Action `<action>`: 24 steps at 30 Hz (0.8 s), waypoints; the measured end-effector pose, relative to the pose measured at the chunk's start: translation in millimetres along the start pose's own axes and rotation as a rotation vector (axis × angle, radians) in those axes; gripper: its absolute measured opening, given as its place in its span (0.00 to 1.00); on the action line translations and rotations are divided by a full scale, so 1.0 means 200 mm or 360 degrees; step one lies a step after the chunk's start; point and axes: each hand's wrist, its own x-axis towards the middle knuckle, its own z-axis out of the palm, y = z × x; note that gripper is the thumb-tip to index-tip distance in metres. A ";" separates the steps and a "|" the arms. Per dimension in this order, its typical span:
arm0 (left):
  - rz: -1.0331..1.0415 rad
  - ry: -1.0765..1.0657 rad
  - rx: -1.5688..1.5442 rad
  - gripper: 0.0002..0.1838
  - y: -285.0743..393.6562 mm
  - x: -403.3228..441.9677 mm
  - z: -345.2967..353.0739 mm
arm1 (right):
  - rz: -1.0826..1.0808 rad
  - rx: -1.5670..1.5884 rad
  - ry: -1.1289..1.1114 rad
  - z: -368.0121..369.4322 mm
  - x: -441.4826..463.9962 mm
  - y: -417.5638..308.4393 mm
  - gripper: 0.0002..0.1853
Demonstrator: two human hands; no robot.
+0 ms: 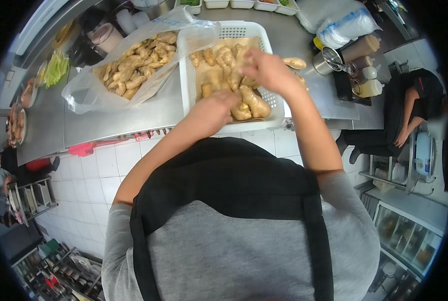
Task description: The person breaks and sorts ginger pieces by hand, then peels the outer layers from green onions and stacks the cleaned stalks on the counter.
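Knobbly ginger roots [255, 102] lie in a white plastic basket [186, 95] lined with brown paper. Over the near left part of the basket, my left hand [214, 111] reaches down among the ginger, its fingertips blurred and partly hidden. My right hand [268, 71] is above the basket's right half, fingers bent and thumb apart from them, close over the ginger. I cannot make out anything held in it. To the left, a clear plastic bag [78, 95] lies spread wide with a heap of ginger [133, 70] in it. One loose ginger piece [294, 62] rests right of the basket.
The metal counter [148, 116] carries a steel pot [327, 61], a black caddy with sauce bottles [369, 89] and rolled plastic bags [346, 30] on the right. White trays [243, 4] line the back. Leafy greens [56, 69] lie far left. A person in black [409, 110] sits right.
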 end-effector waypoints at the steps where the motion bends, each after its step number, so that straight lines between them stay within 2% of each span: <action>1: -0.0164 -0.0172 -0.0023 0.24 0.01 0.04 0.03 | 0.0057 -0.0093 -0.0188 -0.01 -0.06 0.00 0.22; 2: -0.0318 -0.0352 -0.0048 0.24 0.02 0.09 0.06 | 0.0034 -0.0021 -0.0202 0.01 -0.14 0.02 0.20; 3: -0.0164 -0.0292 0.0047 0.23 0.01 0.10 0.07 | 0.0016 0.0051 -0.0213 0.06 -0.21 0.05 0.17; 6: -0.0098 -0.0314 -0.0054 0.22 -0.03 0.13 0.08 | -0.0241 0.0482 0.0291 0.22 -0.38 0.13 0.14; 7: -0.0034 -0.0240 -0.0049 0.21 -0.03 0.13 0.09 | -0.0337 0.0447 0.0387 0.25 -0.39 0.15 0.14; 9: -0.0314 -0.0291 -0.0227 0.22 -0.01 0.13 0.06 | -0.0543 0.0378 0.0582 0.27 -0.41 0.16 0.16; 10: -0.0459 -0.0317 -0.0312 0.22 0.00 0.13 0.04 | -0.0531 0.0505 0.0566 0.26 -0.41 0.16 0.17; 12: -0.0644 -0.0069 -0.0917 0.17 -0.05 0.12 0.07 | -0.0523 0.0760 0.0530 0.22 -0.42 0.13 0.20; 14: -0.0732 0.0162 -0.1522 0.14 -0.04 0.14 0.04 | -0.0247 0.1218 0.0227 0.19 -0.43 0.10 0.23; 15: -0.0706 0.0209 -0.1520 0.10 0.01 0.15 0.01 | -0.0110 0.1440 0.0056 0.19 -0.43 0.09 0.25; 18: -0.0792 0.0154 -0.1660 0.10 0.03 0.17 -0.03 | 0.0000 0.2006 -0.0060 0.23 -0.38 0.12 0.28; 19: -0.0841 0.0147 -0.1689 0.10 0.03 0.17 -0.04 | 0.0142 0.2134 -0.0224 0.21 -0.37 0.14 0.26; 23: -0.0925 0.0087 -0.1746 0.10 0.00 0.14 -0.04 | 0.0224 0.2523 -0.0472 0.23 -0.36 0.18 0.23; 24: -0.0918 0.0067 -0.1749 0.09 -0.01 0.13 -0.04 | 0.0207 0.2464 -0.0303 0.20 -0.37 0.19 0.23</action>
